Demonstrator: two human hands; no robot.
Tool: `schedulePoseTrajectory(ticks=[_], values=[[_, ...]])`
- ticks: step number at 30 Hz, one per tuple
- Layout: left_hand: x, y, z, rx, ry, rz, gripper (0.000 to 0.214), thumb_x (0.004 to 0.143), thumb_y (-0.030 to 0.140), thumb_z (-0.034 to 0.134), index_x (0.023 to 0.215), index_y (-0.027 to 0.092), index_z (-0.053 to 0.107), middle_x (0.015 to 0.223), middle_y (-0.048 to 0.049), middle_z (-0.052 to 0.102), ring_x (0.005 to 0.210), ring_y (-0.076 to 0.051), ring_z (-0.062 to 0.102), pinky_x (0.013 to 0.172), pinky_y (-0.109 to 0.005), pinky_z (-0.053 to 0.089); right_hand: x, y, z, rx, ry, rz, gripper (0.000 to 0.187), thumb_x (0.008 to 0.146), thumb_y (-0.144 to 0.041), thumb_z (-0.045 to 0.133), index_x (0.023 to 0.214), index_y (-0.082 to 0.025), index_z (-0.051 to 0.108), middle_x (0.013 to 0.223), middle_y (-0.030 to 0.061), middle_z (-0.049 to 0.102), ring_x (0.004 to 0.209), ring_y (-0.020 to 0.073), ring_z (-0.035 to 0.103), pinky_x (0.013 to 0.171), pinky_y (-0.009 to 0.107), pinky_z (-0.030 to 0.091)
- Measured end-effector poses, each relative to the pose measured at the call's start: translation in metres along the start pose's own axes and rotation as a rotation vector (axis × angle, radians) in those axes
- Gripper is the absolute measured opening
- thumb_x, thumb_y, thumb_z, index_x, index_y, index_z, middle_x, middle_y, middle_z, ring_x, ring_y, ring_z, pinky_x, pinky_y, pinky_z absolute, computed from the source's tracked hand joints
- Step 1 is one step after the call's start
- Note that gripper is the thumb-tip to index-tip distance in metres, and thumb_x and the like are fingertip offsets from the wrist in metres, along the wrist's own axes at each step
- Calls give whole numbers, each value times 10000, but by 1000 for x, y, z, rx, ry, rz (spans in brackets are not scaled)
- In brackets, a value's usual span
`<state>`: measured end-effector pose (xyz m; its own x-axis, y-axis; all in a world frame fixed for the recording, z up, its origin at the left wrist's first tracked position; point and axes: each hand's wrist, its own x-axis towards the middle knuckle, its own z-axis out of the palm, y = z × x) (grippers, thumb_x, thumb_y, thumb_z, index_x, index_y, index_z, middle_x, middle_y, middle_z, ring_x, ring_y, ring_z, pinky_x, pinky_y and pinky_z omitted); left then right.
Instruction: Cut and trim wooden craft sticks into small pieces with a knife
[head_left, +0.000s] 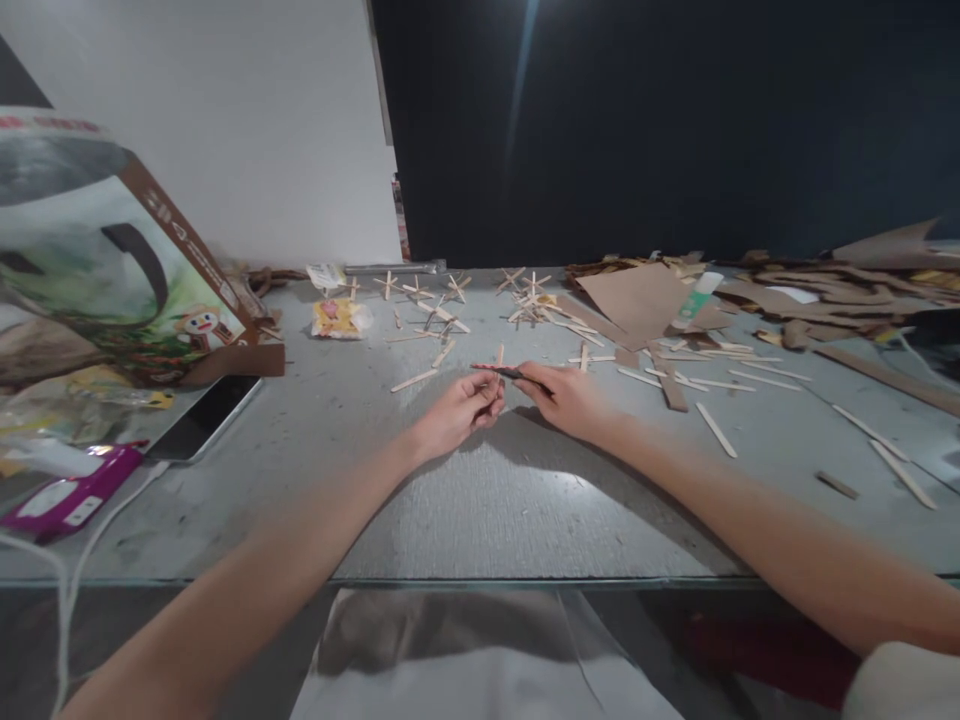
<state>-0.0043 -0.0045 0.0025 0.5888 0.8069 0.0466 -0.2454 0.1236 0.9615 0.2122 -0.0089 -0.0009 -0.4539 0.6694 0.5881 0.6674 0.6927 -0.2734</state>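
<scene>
My left hand (pixel 459 408) and my right hand (pixel 564 396) meet over the middle of the grey table (pixel 480 500). The right hand's fingers are closed round a thin dark pen-like tool (pixel 511 373) whose tip points left. The left hand is curled in a pinch just below that tip, and what it holds is hidden. A short wooden stick (pixel 499 355) stands out just behind the fingers. Loose craft sticks (pixel 413 380) and star-shaped stick bundles (pixel 531 297) lie beyond the hands.
A printed box (pixel 112 260) lies at the left, with a phone (pixel 202 420), a pink packet (pixel 71 495) and a white cable (pixel 97 540) near it. Cardboard pieces (pixel 637 300) and scraps (pixel 825 290), a glue tube (pixel 696 298) and more sticks (pixel 716 430) cover the right.
</scene>
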Motion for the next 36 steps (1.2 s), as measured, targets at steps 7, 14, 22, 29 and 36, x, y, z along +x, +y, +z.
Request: schedulePoseTrajectory(ticks=[7, 14, 22, 29, 36], values=[[1, -2, 0, -3, 33, 30, 323, 895, 396, 794, 809, 181, 569, 667, 42, 523, 523, -63, 376, 528, -204, 272, 11, -8, -10, 200, -101, 128, 242, 1026, -377, 486, 854, -234, 579, 606, -44, 509, 538, 142, 441, 568, 274, 305], [0, -2, 2, 55, 45, 51, 383, 877, 477, 807, 797, 188, 569, 667, 38, 521, 539, -76, 380, 523, -209, 269, 14, -11, -12, 362, -161, 217, 296, 986, -432, 542, 773, -228, 535, 594, -46, 491, 561, 139, 435, 555, 265, 302], [0, 3, 9, 153, 39, 97, 385, 899, 547, 768, 835, 188, 644, 649, 33, 533, 513, -86, 389, 498, -237, 278, 7, -11, -24, 1058, -393, 576, 435, 905, -644, 697, 962, -223, 604, 593, -90, 433, 417, 72, 267, 405, 227, 201], [0, 3, 10, 256, 109, 151, 315, 927, 490, 747, 900, 192, 650, 648, 23, 610, 493, -91, 466, 504, -246, 335, 8, -20, -24, 972, -113, 597, 486, 839, -677, 772, 875, -221, 608, 572, -79, 478, 412, 78, 364, 396, 232, 258], [-1, 2, 14, 406, 81, 135, 204, 912, 343, 742, 846, 183, 634, 637, 37, 626, 488, -87, 508, 526, -234, 372, 10, -32, -15, 713, -19, 590, 488, 759, -665, 837, 811, -212, 666, 496, -77, 439, 428, 97, 356, 402, 257, 231]])
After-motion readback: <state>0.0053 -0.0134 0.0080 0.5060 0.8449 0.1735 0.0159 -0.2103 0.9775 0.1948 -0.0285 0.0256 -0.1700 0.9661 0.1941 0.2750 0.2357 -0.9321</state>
